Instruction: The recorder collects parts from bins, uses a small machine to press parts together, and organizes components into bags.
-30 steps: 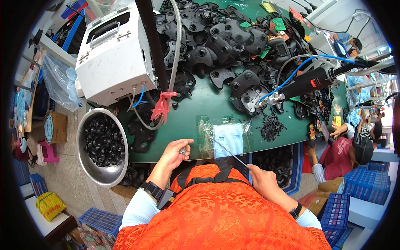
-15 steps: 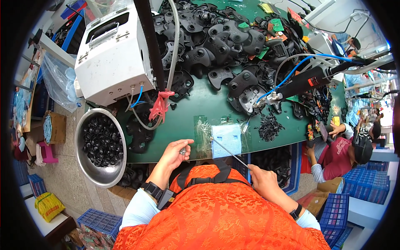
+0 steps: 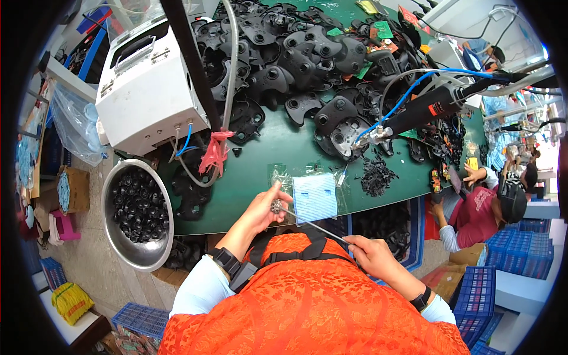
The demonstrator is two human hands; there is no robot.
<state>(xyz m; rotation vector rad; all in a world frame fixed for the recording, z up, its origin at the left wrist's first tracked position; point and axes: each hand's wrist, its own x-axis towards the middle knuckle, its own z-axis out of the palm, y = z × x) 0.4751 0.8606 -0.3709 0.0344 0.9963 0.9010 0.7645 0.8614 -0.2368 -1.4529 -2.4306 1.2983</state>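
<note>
My left hand [image 3: 259,212] is closed, thumb up, around a small clump of grey metal pieces, seemingly screws [image 3: 276,206], too small to make out singly. In my right hand [image 3: 371,253] is a long thin screwdriver [image 3: 316,226], its grip hidden by my fingers. The shaft slants up to the left, and its tip meets the clump at my left hand. Just beyond the shaft, a light blue cloth pad [image 3: 315,198] lies on the green table under clear tape.
Black game controller shells [image 3: 302,62] are heaped across the table's far side. A steel bowl of black thumbsticks [image 3: 141,213] stands left, below a white machine box [image 3: 151,89]. A black powered driver [image 3: 423,112] with a blue hose hangs right, above small black parts [image 3: 377,176]. Another person [image 3: 479,207] sits right.
The screwdriver's tip has gone from the blue pad leftward to the metal pieces at my left hand. My left hand has shifted right and turned thumb-up. The whole view has shifted slightly.
</note>
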